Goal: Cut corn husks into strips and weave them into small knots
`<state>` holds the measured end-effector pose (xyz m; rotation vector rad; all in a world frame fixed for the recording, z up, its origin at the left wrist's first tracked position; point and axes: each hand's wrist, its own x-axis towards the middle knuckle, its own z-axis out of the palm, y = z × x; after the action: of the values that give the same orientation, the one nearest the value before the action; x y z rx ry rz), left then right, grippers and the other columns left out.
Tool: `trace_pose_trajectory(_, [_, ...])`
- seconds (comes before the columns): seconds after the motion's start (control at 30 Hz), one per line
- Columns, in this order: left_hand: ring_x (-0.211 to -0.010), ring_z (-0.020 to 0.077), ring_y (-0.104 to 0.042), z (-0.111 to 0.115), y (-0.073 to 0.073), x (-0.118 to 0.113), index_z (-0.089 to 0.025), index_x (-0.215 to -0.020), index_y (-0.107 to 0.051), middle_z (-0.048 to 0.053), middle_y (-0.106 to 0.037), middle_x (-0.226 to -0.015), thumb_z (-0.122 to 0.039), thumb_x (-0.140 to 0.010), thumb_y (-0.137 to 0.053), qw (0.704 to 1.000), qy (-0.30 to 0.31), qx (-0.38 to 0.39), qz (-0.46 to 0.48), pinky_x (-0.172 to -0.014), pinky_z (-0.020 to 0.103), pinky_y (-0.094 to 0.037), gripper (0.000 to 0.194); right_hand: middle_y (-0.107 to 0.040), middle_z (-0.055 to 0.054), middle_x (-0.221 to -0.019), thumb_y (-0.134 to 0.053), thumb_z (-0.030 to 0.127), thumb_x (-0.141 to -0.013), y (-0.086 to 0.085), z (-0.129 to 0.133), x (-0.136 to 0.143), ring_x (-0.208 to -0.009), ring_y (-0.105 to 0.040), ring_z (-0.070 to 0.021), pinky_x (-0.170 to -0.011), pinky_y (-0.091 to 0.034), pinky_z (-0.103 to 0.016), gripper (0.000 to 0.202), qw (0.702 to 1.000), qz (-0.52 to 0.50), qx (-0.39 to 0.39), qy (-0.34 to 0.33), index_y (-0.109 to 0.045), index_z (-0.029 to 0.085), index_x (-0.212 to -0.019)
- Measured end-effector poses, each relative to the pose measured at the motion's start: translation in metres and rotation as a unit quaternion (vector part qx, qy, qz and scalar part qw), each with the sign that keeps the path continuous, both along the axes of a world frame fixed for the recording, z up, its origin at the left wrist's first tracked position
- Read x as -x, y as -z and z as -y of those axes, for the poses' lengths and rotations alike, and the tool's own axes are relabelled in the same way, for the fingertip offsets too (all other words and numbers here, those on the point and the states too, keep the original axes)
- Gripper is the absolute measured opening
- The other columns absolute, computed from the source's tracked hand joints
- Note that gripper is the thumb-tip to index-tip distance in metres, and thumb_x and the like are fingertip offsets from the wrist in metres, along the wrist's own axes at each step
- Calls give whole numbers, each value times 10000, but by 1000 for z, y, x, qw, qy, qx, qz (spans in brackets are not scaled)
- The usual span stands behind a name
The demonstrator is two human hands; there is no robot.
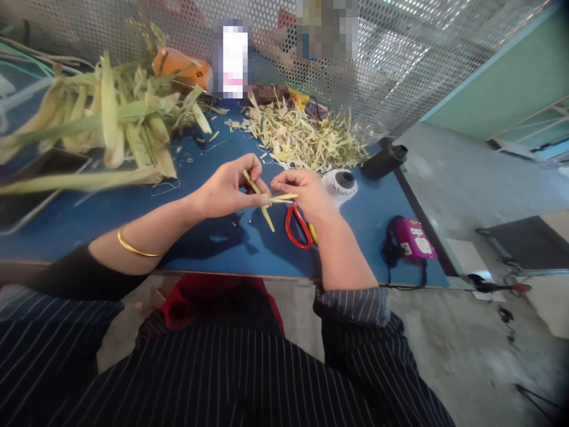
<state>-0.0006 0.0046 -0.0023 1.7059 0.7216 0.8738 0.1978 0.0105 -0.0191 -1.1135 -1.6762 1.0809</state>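
Observation:
Over the blue table, my left hand (pixel 235 187) pinches thin yellow-green husk strips (pixel 269 218) between thumb and fingers. The strips cross at my left thumb tip, with one end pointing down and others reaching right. Close beside it, my right hand (pixel 306 193) has its thumb and fingers closed at the strips' right ends; its exact hold is partly hidden. Red-handled scissors (pixel 299 228) lie on the table just under my right wrist, next to a yellow-handled thing (pixel 313 233) that my forearm partly covers. Behind the right hand is a white spool of thread (pixel 340 185).
Long pale husks (pixel 111 112) are piled at the left, near a dark tray-like object (pixel 40 184). Shredded husk (pixel 306 136) is heaped against the perforated metal screen (pixel 377 65). A black cylinder (pixel 384 160) and a magenta box with a cable (pixel 414 238) lie near the right edge.

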Motion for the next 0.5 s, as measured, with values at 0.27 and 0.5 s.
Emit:
trace_pose_trajectory(0.27, [-534,105,-562,-16,10,0,-234,-795,-336,-18,-655,-701,-207,-649,-704,978,-205,-2,35,-493,268,-433,396,-636,-18,-779,-612,196,-817,-6,15,15,-741,-569,-141,-720,-452,-308,146,980,89,-175,35,-606,188,-671])
trace_pose_trajectory(0.5, [-588,125,-559,-13,13,1,-222,-776,-405,-31,-637,-662,-166,-615,-657,968,-222,-60,-96,-527,265,-411,304,-689,-49,-1027,-445,207,-939,-1,22,24,-895,-612,-183,-814,-397,-371,184,897,258,-358,1,-612,224,-861])
